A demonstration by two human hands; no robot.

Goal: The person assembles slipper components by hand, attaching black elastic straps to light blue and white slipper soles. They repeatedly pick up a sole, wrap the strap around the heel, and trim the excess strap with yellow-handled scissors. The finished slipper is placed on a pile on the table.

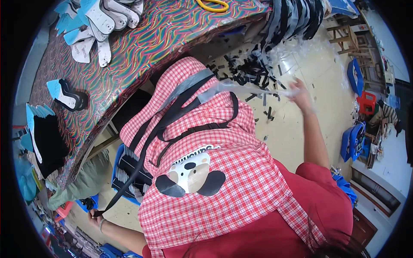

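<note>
My left hand [95, 219] is out at the lower left, its fingers closed on the end of a long black strip [142, 165]. From there the strip runs up across my lap, over a red-and-white checked apron [241, 172] with a dog face on it. A clear plastic strip [241, 88] lies against the black one at my knees and stretches right to my right hand [300, 95]. That hand is raised over the floor and smeared by motion, its fingers seeming to hold the plastic.
A table with a patterned cloth [159, 38] stands ahead, bearing stacks of insole-shaped cards [101, 19], packed black socks [71, 96] and a yellow-handled tool [213, 5]. More black strips [297, 21] hang at its right end. Black scraps [254, 69] litter the floor. A blue basket [129, 172] sits below the table.
</note>
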